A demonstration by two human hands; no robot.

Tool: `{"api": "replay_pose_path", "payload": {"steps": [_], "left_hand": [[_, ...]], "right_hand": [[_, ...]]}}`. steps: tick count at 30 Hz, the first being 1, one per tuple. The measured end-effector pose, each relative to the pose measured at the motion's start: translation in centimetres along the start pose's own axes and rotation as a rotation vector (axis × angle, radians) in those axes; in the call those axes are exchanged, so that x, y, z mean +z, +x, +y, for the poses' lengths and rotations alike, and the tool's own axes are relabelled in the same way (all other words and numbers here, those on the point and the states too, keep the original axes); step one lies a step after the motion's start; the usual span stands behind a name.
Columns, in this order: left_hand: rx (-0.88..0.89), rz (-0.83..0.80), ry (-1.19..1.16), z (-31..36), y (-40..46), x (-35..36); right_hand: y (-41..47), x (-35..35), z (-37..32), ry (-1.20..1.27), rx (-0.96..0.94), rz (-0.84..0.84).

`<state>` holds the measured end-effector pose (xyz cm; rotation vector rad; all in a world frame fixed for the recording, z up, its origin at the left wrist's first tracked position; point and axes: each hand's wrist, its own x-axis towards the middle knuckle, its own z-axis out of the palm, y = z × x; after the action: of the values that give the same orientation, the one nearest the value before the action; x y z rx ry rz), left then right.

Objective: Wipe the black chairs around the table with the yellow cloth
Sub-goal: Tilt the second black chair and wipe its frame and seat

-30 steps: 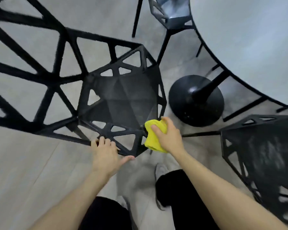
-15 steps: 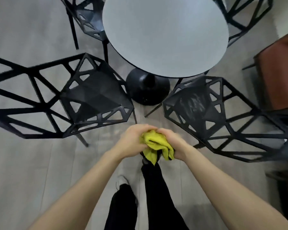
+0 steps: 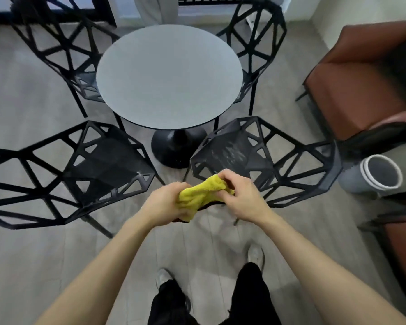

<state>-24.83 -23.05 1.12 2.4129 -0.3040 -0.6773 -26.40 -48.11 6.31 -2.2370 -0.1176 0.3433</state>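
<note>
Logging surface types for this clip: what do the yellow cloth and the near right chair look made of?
Yellow cloth: soft fluffy fabric, probably microfibre; it bunches limply between both hands. Near right chair: rigid matt black lattice, metal or plastic, cannot tell which; pale smears show on its seat.

Both hands hold a bunched yellow cloth [image 3: 201, 194] above the grey floor [image 3: 33, 242], the left hand [image 3: 163, 202] gripping its left end and the right hand [image 3: 242, 195] pinching its right end. Four black chairs [image 3: 99, 165] stand around a round grey table [image 3: 169, 73], the near-right chair [image 3: 251, 153] just beyond the cloth. A brown armchair [image 3: 361, 83] and a grey bin [image 3: 373, 173] stand at the right.
</note>
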Motion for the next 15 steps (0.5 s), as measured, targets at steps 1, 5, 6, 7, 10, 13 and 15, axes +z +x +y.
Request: {"api": "replay_pose_path", "payload": {"steps": [1, 5, 6, 7, 10, 13, 15], "left_hand": [[-0.029, -0.014, 0.053, 0.5, 0.5, 0.9], [-0.097, 0.068, -0.007, 5.0, 3.9, 6.1], [-0.097, 0.085, -0.017, 6.8, 4.9, 7.5], [-0.099, 0.097, -0.027, 8.6, 6.0, 8.8], [-0.093, 0.139, -0.039, 14.4, 9.7, 12.3], [-0.076, 0.227, -0.061, 19.7, 13.7, 14.4], [-0.073, 0.249, -0.073, 22.2, 15.5, 15.7]], "right_hand": [[-0.4, -1.7, 1.2, -0.028, -0.020, -0.012], [-1.9, -8.3, 8.9, -0.156, -0.011, -0.105], [-2.2, -10.2, 10.9, -0.173, 0.017, -0.123], [-2.2, -12.2, 12.8, -0.183, 0.034, -0.135], [-1.5, -18.7, 16.7, -0.184, 0.027, -0.155], [-0.1, -24.7, 17.9, -0.169, -0.060, -0.082], [-0.3, -27.3, 18.9, -0.190, -0.170, -0.019]]}}
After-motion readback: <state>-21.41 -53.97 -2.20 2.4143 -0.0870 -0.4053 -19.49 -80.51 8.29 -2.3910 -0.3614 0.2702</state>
